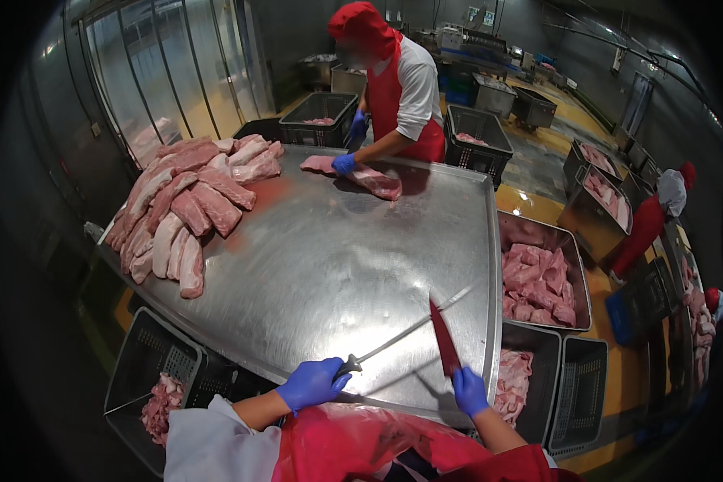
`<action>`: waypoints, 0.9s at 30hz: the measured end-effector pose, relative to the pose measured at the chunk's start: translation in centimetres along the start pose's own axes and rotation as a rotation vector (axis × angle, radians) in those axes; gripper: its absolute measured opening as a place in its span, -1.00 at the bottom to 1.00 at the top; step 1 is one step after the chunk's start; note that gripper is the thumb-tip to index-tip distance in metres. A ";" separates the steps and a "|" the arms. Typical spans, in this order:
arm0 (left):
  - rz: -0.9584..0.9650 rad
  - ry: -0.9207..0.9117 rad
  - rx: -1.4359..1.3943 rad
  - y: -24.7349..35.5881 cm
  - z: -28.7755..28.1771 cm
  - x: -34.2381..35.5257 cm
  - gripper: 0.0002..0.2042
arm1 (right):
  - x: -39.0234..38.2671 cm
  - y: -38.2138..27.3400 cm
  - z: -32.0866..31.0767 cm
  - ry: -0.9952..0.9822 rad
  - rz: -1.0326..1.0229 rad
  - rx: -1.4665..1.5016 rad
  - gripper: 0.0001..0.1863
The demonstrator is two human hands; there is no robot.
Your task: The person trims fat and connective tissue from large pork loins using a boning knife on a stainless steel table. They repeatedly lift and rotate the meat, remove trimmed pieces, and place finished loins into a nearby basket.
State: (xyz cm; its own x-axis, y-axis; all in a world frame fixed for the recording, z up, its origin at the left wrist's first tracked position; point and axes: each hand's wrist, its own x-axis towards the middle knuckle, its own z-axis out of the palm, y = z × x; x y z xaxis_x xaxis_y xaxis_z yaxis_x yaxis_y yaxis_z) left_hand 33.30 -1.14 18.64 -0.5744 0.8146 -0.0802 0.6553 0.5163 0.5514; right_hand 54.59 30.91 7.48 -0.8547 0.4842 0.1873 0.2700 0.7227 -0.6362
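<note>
My left hand (311, 386), in a blue glove, is closed round the black handle of a sharpening steel (387, 342). Its long rod slants up to the right above the metal table (329, 297). In my right hand (469, 391), also gloved in blue, is a knife (442, 341), its reddish blade pointing up and slightly left. Blade and rod cross near the knife's upper part; whether they touch I cannot tell. At the table's far left lies a heap of long pork loins (193, 197).
Across the table a co-worker (389, 96) in a red apron holds a piece of meat (369, 179). A metal bin of meat (580, 289) and black crates (590, 402) stand along the right. Another crate (132, 353) with trimmings is at the near left.
</note>
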 end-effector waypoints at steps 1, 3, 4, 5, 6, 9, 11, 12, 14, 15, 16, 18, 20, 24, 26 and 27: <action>-0.003 0.005 -0.008 -0.5 -0.5 0.4 -0.72 | -3.9 4.2 0.2 -0.099 0.018 -0.038 -0.77; -0.025 0.009 -0.036 -0.9 -0.7 1.0 -0.72 | -6.1 7.8 0.2 -0.234 0.039 0.009 -0.77; 0.042 -0.014 -0.054 -0.5 -0.7 1.6 -0.72 | -6.2 8.6 0.4 -0.260 0.049 0.099 -0.78; 0.106 -0.071 -0.029 0.0 -0.3 2.4 -0.71 | -6.4 8.7 0.5 -0.288 0.061 0.195 -0.78; 0.149 -0.136 -0.002 0.5 0.5 2.9 -0.71 | -3.1 5.4 -0.1 -0.274 -0.098 0.161 -0.75; 0.301 -0.382 -0.058 2.0 4.9 6.4 -0.69 | 3.8 1.4 -0.1 -0.229 0.652 1.069 -0.70; 0.269 -0.455 -0.066 1.4 8.0 8.3 -0.67 | 4.0 2.6 0.2 -0.300 0.584 1.148 -0.68; 0.246 -0.471 -0.073 0.3 9.5 9.3 -0.65 | 1.8 4.3 0.5 -0.349 0.580 0.907 -0.66; 0.148 -0.477 -0.095 -1.4 11.9 12.6 -0.63 | -4.1 6.9 0.3 -0.496 0.742 0.725 -0.60; 0.104 -0.411 -0.152 -2.0 13.5 14.3 -0.66 | -7.0 8.6 0.6 -0.541 0.715 0.670 -0.62; 0.396 -0.130 -0.010 -3.2 17.0 15.5 -0.73 | -9.0 8.5 0.4 -0.476 0.788 0.774 -0.64; 0.156 -0.121 -0.104 -6.0 26.6 21.8 -0.77 | -10.2 8.7 -1.1 -0.161 0.911 1.020 -0.74; -0.075 -0.107 -0.474 -1.9 29.8 27.3 -0.71 | -9.9 11.2 -0.4 0.085 0.972 1.022 -0.74; 0.004 -0.289 -0.471 3.2 29.1 31.8 -0.50 | -7.4 10.5 0.0 0.254 1.045 1.039 -0.76; 0.126 -0.207 -0.406 1.3 27.3 31.9 -0.40 | -6.1 11.0 1.1 0.215 0.936 0.950 -0.79; 0.210 -0.087 -0.345 -0.9 26.8 31.8 -0.39 | -5.6 11.2 1.3 0.087 0.860 0.859 -0.81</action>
State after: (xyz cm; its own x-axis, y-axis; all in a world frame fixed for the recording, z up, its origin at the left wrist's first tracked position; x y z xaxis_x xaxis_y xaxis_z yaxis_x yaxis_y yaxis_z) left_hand 27.59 31.34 -6.62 -0.3925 0.9198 0.0024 0.5423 0.2293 0.8083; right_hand 61.77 35.63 -1.68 -0.4999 0.6993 -0.5110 0.3240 -0.3962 -0.8591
